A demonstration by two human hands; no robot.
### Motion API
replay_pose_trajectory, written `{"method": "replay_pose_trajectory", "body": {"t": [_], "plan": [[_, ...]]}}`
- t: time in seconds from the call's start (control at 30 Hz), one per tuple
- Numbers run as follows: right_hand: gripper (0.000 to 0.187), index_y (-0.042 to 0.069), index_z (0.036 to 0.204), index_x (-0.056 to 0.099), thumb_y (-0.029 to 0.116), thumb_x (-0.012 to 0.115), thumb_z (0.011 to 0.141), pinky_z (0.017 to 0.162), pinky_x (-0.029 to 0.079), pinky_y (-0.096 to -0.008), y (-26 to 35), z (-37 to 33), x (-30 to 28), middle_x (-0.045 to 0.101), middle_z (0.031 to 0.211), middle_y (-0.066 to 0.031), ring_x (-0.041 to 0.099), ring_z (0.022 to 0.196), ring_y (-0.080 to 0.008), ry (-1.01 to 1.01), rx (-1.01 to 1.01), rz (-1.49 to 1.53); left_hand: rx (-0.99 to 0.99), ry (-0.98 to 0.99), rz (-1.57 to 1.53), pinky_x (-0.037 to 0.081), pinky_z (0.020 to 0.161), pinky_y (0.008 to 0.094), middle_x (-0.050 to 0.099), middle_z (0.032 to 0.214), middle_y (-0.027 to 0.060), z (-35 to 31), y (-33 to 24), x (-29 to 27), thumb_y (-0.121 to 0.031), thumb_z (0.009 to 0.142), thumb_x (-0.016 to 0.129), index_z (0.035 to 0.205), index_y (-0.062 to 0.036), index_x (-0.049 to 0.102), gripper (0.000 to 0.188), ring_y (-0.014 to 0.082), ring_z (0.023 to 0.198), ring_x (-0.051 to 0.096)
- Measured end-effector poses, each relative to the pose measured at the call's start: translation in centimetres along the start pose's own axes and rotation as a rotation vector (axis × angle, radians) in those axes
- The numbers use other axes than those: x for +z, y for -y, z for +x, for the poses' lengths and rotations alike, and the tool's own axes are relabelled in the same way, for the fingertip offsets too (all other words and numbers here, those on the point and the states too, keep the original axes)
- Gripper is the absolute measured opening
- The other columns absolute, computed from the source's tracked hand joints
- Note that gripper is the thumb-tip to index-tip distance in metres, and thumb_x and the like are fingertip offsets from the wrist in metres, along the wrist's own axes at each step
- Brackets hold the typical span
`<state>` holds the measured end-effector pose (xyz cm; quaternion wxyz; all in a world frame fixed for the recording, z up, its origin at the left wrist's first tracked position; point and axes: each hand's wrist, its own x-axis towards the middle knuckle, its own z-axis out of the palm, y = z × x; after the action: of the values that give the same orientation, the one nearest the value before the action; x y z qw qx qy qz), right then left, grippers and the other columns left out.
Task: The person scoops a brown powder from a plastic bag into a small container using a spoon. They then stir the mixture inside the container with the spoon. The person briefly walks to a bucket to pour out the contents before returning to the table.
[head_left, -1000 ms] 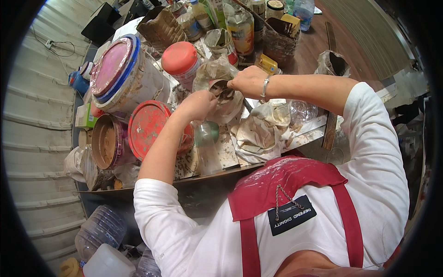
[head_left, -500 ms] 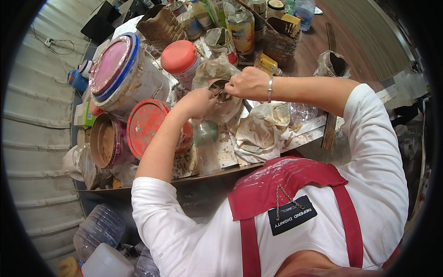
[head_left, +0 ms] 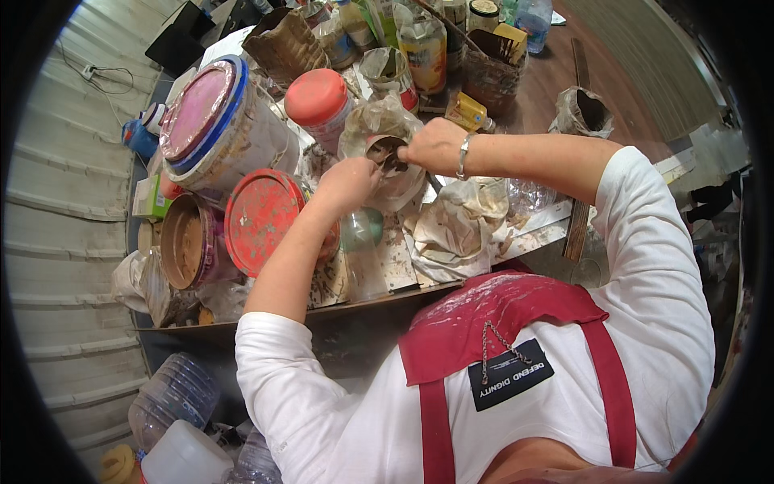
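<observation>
Cluttered worktop: left hand and right hand, grips pinching plastic bag, apparently part its mouth; next move needs steadiness.

The bag-wrapped container stands on the table at the upper centre of the frame, between the left hand and the right hand. The lidded jar stands to its upper left; the large bucket stands farther left. Below the large bucket, the open tub sits left of the lidded tub. The sheet bundle lies below the right hand. At lower left, the canister lies below the table edge
</observation>
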<state>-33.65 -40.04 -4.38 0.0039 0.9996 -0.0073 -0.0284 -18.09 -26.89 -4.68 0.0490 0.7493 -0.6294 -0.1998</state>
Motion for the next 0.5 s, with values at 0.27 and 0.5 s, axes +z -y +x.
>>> {"method": "replay_pose_trajectory", "body": {"t": [0.27,0.5], "plan": [[0.012,0.006,0.080,0.056,0.015,0.048,0.079,0.055,0.047,-0.0413,0.2,-1.3,-0.3,0.062,0.069,-0.0138,0.063,0.068,-0.0315,-0.090,0.019,0.020,-0.074,0.099,-0.125,0.047,0.065,0.0400,0.060,0.063,0.0182,-0.2,0.2,-0.4,-0.021,0.086,0.048,0.080,0.0028,0.062,0.028,0.0322,0.062,0.061],[0.009,0.006,0.076,0.054,0.014,0.051,0.077,0.050,0.046,-0.0399,-0.4,-0.5,-0.1,0.061,0.063,-0.0126,0.063,0.063,-0.0304,-0.185,-0.101,-0.081,-0.125,0.239,-0.153,0.047,0.067,0.0405,0.062,0.072,0.0185,-0.3,0.2,-1.5,-0.022,0.087,0.049,0.087,-0.0004,0.063,0.026,0.0334,0.071,0.061]]}}
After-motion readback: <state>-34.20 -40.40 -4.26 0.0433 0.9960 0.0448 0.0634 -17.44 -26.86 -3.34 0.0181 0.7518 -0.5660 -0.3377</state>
